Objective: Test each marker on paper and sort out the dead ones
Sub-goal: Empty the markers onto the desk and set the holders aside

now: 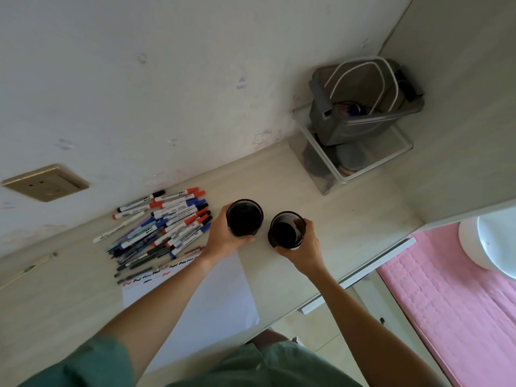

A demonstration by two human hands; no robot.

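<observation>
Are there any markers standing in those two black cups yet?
No. Both black mesh cups, one in the left hand and one in the right hand, look empty; the markers lie piled on the desk.

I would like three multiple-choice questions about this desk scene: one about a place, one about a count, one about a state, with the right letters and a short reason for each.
1. Where does the pile of markers lie?
A. left of the cups
B. inside the cups
C. on the pink bedding

2. How many black mesh cups are there?
A. one
B. two
C. four

3. What is the state of the paper?
A. blank
B. crumpled
C. flat, with test scribbles along its far edge

Answers:
1 A, the pile lies on the desk beside the left hand.
2 B, left cup and right cup, one in each hand, right hand.
3 C, red, blue and black squiggles show.
</observation>
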